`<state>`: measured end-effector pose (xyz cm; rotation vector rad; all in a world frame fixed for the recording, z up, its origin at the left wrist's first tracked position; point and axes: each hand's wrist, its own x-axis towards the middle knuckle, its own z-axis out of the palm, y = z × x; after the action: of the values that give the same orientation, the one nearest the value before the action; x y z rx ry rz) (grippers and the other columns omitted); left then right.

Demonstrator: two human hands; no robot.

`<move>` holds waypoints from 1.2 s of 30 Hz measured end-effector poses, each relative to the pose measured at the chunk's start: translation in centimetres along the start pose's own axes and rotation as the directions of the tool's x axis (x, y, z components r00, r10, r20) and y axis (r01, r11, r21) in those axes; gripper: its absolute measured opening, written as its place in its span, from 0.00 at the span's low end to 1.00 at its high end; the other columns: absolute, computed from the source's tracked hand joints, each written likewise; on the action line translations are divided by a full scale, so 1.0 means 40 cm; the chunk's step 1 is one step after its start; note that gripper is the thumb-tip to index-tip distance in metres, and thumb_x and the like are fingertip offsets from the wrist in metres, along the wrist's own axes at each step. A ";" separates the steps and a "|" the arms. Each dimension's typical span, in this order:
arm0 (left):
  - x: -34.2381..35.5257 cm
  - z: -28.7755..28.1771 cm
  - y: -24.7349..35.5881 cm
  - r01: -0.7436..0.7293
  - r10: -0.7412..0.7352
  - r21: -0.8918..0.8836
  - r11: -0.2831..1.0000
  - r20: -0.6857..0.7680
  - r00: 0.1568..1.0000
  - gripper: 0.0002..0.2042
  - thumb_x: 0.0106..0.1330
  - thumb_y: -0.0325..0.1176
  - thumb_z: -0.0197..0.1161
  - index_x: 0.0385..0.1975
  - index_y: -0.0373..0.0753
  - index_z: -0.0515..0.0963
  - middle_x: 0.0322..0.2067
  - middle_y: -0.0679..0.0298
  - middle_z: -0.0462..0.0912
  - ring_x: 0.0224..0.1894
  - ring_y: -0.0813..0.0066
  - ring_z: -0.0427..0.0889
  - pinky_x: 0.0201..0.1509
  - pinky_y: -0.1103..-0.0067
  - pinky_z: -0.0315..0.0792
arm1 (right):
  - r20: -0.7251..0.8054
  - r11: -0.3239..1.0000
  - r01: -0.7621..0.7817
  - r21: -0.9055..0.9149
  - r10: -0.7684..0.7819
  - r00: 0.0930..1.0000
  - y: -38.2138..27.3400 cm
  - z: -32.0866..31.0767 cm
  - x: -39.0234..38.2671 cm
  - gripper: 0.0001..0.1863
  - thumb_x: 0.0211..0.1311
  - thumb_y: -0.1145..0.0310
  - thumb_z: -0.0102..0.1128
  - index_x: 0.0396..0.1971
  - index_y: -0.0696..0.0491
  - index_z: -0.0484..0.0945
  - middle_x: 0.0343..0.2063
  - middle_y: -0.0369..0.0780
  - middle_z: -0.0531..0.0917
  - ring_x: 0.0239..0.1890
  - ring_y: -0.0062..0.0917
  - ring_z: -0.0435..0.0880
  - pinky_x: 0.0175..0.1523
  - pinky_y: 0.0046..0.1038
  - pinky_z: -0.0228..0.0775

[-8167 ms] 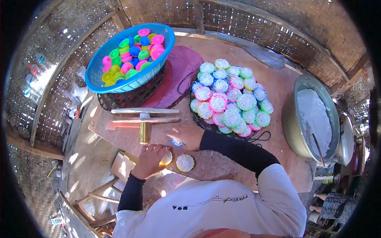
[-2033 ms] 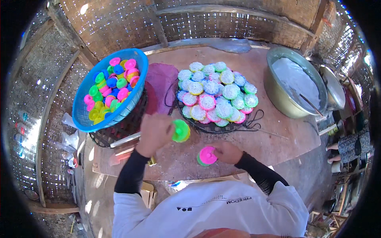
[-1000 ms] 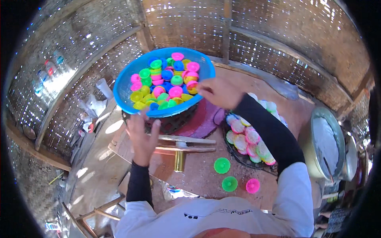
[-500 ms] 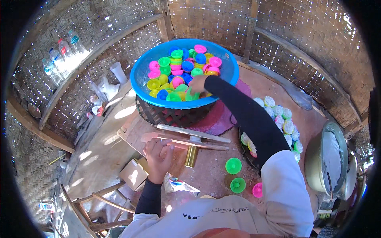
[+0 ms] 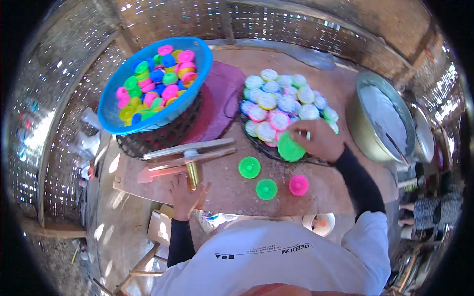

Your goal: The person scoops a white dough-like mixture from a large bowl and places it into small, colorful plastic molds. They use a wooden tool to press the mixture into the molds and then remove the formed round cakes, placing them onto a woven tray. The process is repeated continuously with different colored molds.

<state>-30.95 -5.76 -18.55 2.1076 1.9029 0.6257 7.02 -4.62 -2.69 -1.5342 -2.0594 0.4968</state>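
Observation:
My right hand (image 5: 318,139) pinches a green plastic cup mould (image 5: 291,147) at the near edge of a dark woven tray. Filled cups with white, crumbly tops (image 5: 278,120) are heaped on that tray. Below lie two more green cups, one to the left (image 5: 249,167) and one nearer me (image 5: 266,189), and a pink cup (image 5: 298,185). My left hand (image 5: 185,200) has its fingers apart beside a brass tube (image 5: 193,175). The tube is joined to two wooden bars (image 5: 197,154), with a flat pinkish piece at their left end.
A blue basin (image 5: 111,116) full of coloured cups rests on a dark woven basket (image 5: 143,143) at the left. At the right stands a large metal pot (image 5: 359,116) of white, flour-like stuff with a stick in it. A white bucket (image 5: 318,224) sits below the table's front edge.
My right hand has left the blue basin and moved right to the tray, bringing a green cup. The view has swung right. My left hand is now lower, beside the brass tube.

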 end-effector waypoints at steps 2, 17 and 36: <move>0.016 0.025 -0.008 -0.028 0.027 -0.018 0.999 -0.030 0.999 0.30 0.49 0.52 0.64 0.47 0.39 0.70 0.49 0.48 0.67 0.52 0.46 0.65 0.52 0.54 0.59 | -0.068 0.986 -0.167 0.007 0.167 0.984 0.037 0.075 -0.107 0.10 0.54 0.66 0.54 0.31 0.55 0.79 0.27 0.47 0.81 0.28 0.39 0.80 0.34 0.36 0.71; 0.052 0.102 -0.053 0.084 -0.134 -0.193 0.978 -0.263 0.955 0.26 0.44 0.38 0.65 0.44 0.31 0.72 0.46 0.46 0.68 0.52 0.48 0.64 0.59 0.58 0.54 | -0.126 0.967 0.105 -0.231 -0.136 0.983 0.073 0.289 -0.091 0.10 0.53 0.65 0.57 0.30 0.56 0.76 0.27 0.45 0.78 0.34 0.41 0.79 0.37 0.38 0.71; -0.170 -0.071 0.032 -0.157 -0.426 -0.834 0.529 -0.420 0.801 0.22 0.64 0.27 0.54 0.57 0.34 0.60 0.53 0.60 0.67 0.50 0.71 0.70 0.56 0.75 0.66 | 0.162 0.983 0.183 0.023 -0.184 0.969 0.097 0.328 0.146 0.07 0.49 0.67 0.53 0.20 0.52 0.79 0.23 0.48 0.79 0.29 0.42 0.80 0.36 0.43 0.71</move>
<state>-31.54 -12.95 -16.53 1.1266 1.4224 1.8843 0.76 2.29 -14.28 -1.3194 -2.2944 0.5755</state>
